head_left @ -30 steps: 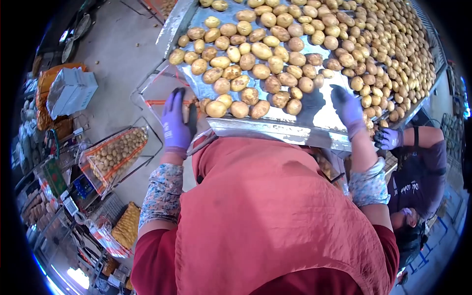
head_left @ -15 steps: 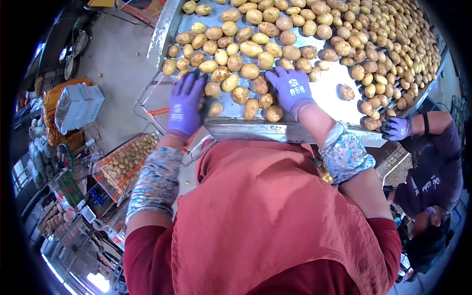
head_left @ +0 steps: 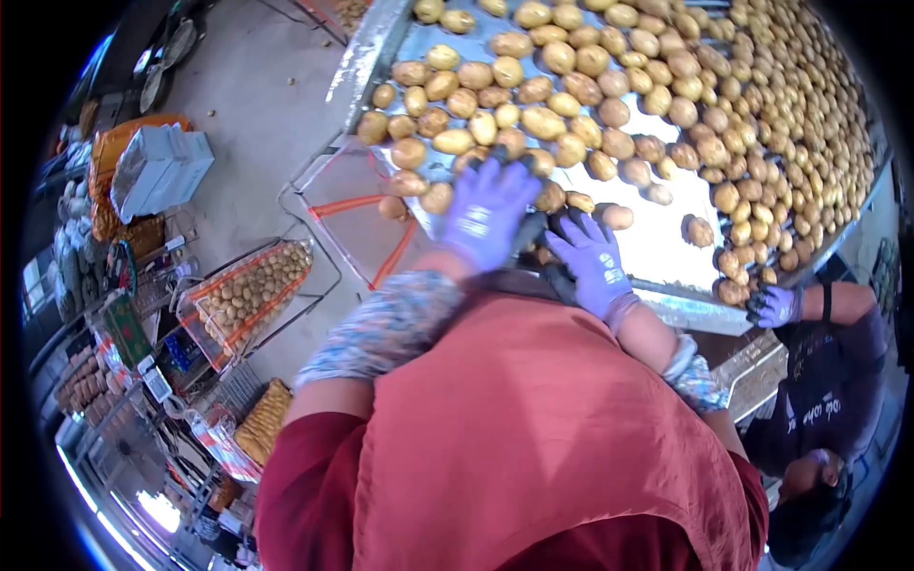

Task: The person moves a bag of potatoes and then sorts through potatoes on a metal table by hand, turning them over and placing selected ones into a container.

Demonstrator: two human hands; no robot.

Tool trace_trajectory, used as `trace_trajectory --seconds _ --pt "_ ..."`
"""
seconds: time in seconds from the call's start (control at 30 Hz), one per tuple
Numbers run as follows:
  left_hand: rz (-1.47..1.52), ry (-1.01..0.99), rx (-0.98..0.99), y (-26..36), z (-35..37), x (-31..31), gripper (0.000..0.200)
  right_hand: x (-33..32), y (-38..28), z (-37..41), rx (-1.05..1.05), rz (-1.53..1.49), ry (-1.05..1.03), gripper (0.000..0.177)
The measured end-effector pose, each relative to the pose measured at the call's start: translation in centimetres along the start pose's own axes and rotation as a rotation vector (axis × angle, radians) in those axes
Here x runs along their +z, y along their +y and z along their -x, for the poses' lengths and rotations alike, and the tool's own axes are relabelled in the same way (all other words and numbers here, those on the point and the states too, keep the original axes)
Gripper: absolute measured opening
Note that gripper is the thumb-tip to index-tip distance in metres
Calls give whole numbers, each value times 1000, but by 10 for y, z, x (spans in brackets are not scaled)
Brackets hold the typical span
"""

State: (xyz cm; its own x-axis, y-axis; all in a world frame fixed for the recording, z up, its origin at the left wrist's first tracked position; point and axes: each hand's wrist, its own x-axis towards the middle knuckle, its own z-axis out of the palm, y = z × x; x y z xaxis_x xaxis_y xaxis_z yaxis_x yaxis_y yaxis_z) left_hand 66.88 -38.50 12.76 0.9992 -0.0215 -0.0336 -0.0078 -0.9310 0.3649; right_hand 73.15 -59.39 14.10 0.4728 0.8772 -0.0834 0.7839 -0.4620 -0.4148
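Observation:
Both hands wear purple gloves with dark fingertips. My left hand (head_left: 490, 214) lies over potatoes (head_left: 543, 124) near the close left edge of the metal sorting table (head_left: 657, 243), its fingers spread. Just to its right, my right hand (head_left: 590, 259) rests by the near rim with fingers stretched out, beside a few potatoes. Potatoes under both palms are partly hidden. At the table's left end, one loose potato (head_left: 391, 207) shows over an open mesh bag (head_left: 357, 214) with orange stripes.
A co-worker's gloved hand (head_left: 779, 306) is at the table's right edge by the potato pile (head_left: 790, 124). A filled mesh bag of potatoes (head_left: 252, 295) stands on the floor at left, with a white box (head_left: 162, 176) beyond it. Several metal frames and bags stand lower left.
The view has shifted. My left hand has moved right across the potatoes, towards my right hand, which has drawn back to the near rim. A potato now shows over the open mesh bag.

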Motion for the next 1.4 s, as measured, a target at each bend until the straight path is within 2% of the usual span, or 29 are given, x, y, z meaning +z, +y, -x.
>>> trace_trajectory --seconds 0.03,0.07,0.1,0.13,0.17,0.23,0.27,0.33,0.4,0.47,0.5,0.53,0.57,0.6,0.63,0.7,0.73,0.8,0.87,0.97,1.0,1.03,1.13,1.2,1.27,1.3,1.33,1.37,1.4 --pt "24 -15 48 1 8 6 46 -7 7 -19 -162 -202 107 48" --pt "58 -36 86 2 19 12 44 -40 28 -27 -75 -593 -190 47" --pt "116 -133 185 -10 34 3 49 -56 26 -33 213 -765 -23 44" --pt "142 -101 157 -26 56 -1 46 -57 77 -40 -22 -382 242 39" --pt "156 -130 144 -43 67 -18 47 -90 89 -51 245 -434 153 40" --pt "95 -152 129 -78 90 -35 53 -107 135 -69 477 -327 413 37" --pt "119 -117 132 -92 94 -44 50 -113 134 -78 618 -495 497 34" --pt "56 52 98 -104 74 -60 44 -115 102 -81 313 -171 239 36" --pt "-42 303 -61 -107 24 -82 50 -68 74 -69 -14 29 -60 39" --pt "-55 574 -288 -120 -15 -63 49 -25 31 -61 -25 227 -194 48" --pt "-100 569 -277 -121 -28 -51 49 2 29 -60 -40 171 -30 35" --pt "-117 577 -246 -117 -51 -32 49 13 22 -71 226 -277 -87 26" --pt "-57 415 -169 -107 -63 -13 51 32 21 -81 209 -60 -64 23" --pt "-217 244 -104 -88 -57 5 52 34 19 -79 151 66 -35 22" --pt "-272 110 -194 -70 -57 20 53 23 20 -79 166 25 -92 21" --pt "-128 130 96 -64 -32 33 54 -1 15 -49 158 -109 157 20" --pt "-177 45 218 -54 -18 27 53 -19 13 -23 224 -174 262 22" --pt "-236 -228 272 -43 16 13 53 -53 3 42 616 -594 317 28" --pt "-146 -334 263 -58 46 10 53 -38 -8 124 874 -631 622 34" --pt "-13 -190 394 -77 47 -12 45 30 -48 255 1434 -317 841 29" --pt "-35 -164 389 -61 36 -23 43 75 -48 307 1674 -594 979 21" --pt "2 -142 359 -44 24 -29 44 82 -48 334 1648 -497 1292 17" --pt "132 -73 464 4 -8 -28 46 135 -24 459 1881 -1458 1516 40" --pt "27 -87 532 20 -22 2 48 152 -8 485 2029 -1724 1569 56" --pt "-227 -278 566 22 -19 21 50 173 -3 474 2147 -1022 958 42" --pt "-156 -269 567 35 -9 11 51 150 -8 437 2019 -823 936 38" --pt "-140 -426 444 19 2 10 50 124 -12 397 1893 -603 902 34" --pt "-115 -441 452 -21 25 18 48 97 -18 357 1779 -383 868 31" --pt "-126 -452 455 -47 43 12 47 88 -11 319 1646 -486 1147 33"
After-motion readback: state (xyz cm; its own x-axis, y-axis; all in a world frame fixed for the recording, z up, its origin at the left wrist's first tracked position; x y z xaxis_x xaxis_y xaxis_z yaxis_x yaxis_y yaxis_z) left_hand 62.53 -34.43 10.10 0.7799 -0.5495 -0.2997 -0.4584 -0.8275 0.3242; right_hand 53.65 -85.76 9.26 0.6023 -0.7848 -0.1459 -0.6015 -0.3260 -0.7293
